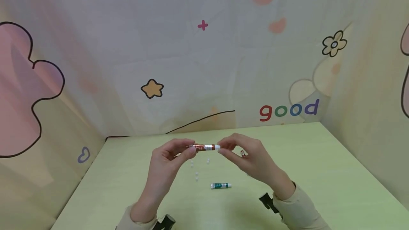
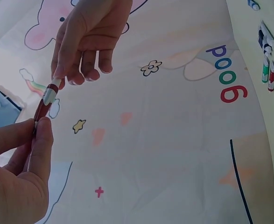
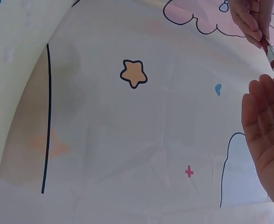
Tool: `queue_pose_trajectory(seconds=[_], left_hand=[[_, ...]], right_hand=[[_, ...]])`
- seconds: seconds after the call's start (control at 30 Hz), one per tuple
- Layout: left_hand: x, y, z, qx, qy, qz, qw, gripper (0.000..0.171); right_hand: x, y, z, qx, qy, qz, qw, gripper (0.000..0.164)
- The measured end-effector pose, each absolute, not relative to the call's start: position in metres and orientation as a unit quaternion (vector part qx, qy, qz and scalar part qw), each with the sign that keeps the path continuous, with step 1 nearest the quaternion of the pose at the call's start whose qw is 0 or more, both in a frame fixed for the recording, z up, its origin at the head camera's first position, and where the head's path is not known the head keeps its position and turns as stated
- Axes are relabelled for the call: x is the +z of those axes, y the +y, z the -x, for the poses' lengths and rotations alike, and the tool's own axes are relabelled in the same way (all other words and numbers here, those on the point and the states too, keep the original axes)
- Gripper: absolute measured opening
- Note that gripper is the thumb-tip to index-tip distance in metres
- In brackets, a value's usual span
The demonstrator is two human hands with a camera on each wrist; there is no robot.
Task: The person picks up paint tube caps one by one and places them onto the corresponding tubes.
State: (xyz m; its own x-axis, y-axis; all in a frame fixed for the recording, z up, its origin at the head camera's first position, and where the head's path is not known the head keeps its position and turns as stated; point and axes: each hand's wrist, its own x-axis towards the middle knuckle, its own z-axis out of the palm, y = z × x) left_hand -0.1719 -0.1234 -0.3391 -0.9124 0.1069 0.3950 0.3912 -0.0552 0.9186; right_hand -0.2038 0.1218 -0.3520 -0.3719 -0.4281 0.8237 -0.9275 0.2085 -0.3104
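Note:
A small brownish-red paint tube (image 1: 204, 147) is held level in the air between both hands in the head view. My left hand (image 1: 166, 164) pinches its tail end between thumb and fingers. At the other end, the thumb and fingertips of my right hand (image 1: 252, 155) pinch the white cap (image 1: 217, 147). In the left wrist view the same tube (image 2: 43, 103) stands slanted, its cap under the right fingertips. The right wrist view catches its silver and red barrel (image 3: 271, 54) at the right edge. Whether the cap is loose cannot be told.
On the light green table (image 1: 112, 187) lies a green paint tube (image 1: 221, 186). Several small white pieces (image 1: 196, 176) are scattered behind it. Another red tube (image 1: 243, 153) is partly hidden by the right hand. Several more tubes (image 2: 266, 46) appear in the left wrist view. Printed cloth (image 1: 204, 63) encloses the table.

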Motion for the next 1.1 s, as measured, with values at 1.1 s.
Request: queue_pose_trajectory(seconds=[1.1], left_hand=[[-0.367, -0.126, 0.209, -0.623, -0.759, 0.187, 0.034, 0.023]], right_hand=[[-0.373, 0.119, 0.208, 0.389, -0.834, -0.345, 0.183, 0.006]])
